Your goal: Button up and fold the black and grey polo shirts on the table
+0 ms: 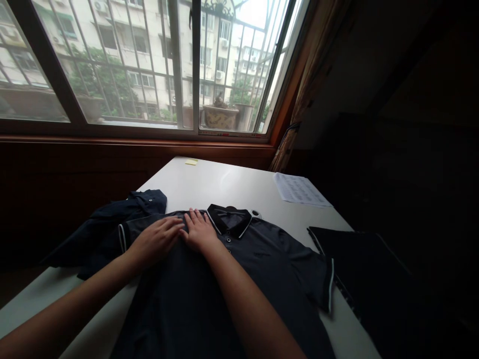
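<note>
A dark polo shirt (pixel 269 259) with white trim on collar and sleeves lies flat, front up, on a white table (pixel 209 182). My left hand (pixel 157 238) rests palm down on the shirt's left shoulder, fingers stretched out. My right hand (pixel 199 230) lies flat beside it, just left of the collar (pixel 230 221), fingers spread. The two hands touch at the fingertips. Neither holds anything.
Another dark garment (pixel 112 222) lies bunched at the table's left. A printed sheet of paper (pixel 299 189) sits at the far right, a yellow sticky note (pixel 191 161) at the far edge, and a dark flat object (pixel 366 269) to the right. A barred window is behind.
</note>
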Action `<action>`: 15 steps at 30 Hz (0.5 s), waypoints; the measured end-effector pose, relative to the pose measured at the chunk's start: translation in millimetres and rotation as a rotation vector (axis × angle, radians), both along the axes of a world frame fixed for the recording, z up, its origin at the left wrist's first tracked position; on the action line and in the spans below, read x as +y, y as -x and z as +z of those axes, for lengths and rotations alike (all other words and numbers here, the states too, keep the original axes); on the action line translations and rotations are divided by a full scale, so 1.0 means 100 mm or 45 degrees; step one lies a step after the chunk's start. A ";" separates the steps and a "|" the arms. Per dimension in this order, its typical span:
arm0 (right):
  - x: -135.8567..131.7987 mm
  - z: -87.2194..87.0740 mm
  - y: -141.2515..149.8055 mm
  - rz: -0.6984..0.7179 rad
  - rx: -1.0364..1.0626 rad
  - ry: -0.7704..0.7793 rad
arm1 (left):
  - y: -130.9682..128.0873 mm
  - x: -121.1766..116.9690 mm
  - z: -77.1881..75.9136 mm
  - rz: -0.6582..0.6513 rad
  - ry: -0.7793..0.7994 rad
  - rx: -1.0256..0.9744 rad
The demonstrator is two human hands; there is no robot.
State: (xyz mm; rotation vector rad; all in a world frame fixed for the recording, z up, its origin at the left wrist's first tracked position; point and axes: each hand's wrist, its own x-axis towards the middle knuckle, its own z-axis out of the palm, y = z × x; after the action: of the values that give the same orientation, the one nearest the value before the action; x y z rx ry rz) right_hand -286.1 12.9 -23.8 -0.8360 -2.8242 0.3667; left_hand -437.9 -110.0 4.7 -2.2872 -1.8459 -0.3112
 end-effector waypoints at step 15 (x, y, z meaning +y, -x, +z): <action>0.15 0.02 0.04 -0.018 0.021 -0.021 | 0.28 -0.71 -0.40 0.197 0.153 0.043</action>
State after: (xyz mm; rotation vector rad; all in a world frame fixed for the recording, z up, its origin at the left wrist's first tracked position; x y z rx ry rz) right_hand -290.3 28.3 -22.2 -0.8453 -2.8011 0.3461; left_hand -465.6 -180.6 -35.2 -2.1912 -2.0612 -0.1411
